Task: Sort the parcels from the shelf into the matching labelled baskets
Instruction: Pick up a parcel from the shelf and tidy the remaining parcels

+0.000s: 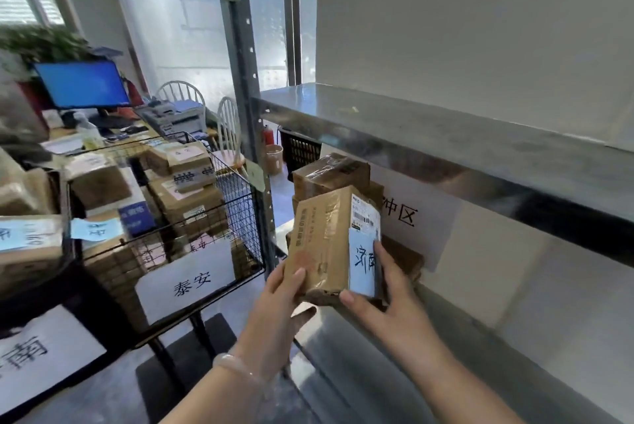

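Note:
Both hands hold one brown cardboard parcel (pixel 324 242) upright at the front of the metal shelf (pixel 446 139). A blue handwritten label and a barcode sticker cover its right face. My left hand (pixel 281 307) grips its lower left side, thumb on the front. My right hand (pixel 387 290) clasps its lower right corner over the blue label. More brown parcels (pixel 329 173) are stacked behind it on the lower shelf level. A black wire basket (pixel 192 218) with a white sign stands to the left, full of parcels.
A second basket (pixel 37 252) with a white sign and blue-labelled parcels is at the far left. Behind the baskets are a desk with a blue monitor (pixel 82 84), a printer and two white chairs. A grey shelf upright (pixel 247 80) rises between baskets and shelf.

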The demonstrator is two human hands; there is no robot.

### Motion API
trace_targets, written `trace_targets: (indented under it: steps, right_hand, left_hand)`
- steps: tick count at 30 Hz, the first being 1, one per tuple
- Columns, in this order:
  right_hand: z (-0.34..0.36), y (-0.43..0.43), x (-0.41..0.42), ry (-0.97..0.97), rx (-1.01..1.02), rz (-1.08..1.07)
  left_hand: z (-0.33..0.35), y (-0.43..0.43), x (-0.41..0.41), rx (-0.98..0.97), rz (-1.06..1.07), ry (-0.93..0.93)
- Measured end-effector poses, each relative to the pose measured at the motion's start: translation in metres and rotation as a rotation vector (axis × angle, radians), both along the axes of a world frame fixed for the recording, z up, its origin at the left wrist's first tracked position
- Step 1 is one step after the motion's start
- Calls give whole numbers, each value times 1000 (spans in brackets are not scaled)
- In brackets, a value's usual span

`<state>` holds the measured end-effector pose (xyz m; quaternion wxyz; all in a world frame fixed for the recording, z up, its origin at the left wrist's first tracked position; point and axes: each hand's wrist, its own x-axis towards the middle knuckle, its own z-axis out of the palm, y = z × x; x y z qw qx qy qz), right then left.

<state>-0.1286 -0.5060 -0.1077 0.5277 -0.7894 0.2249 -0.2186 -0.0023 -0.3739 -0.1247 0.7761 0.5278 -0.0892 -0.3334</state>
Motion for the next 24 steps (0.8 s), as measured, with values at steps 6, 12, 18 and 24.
trace_targets:
  steps: [6, 12, 18, 24]
  right_hand:
    - [0, 25, 27, -12, -100, 100]
    - [3, 49, 72, -4, -170, 173]
    - [6, 74, 126, -49, -199, 230]
    - [22, 117, 198, -46, -285, 319]
  left_hand:
    - [6, 39, 17, 212, 74, -249]
    - [14, 69, 36, 304, 124, -309]
    - [28, 116, 81, 491, 211, -506]
    - [45, 172, 147, 797, 381, -862]
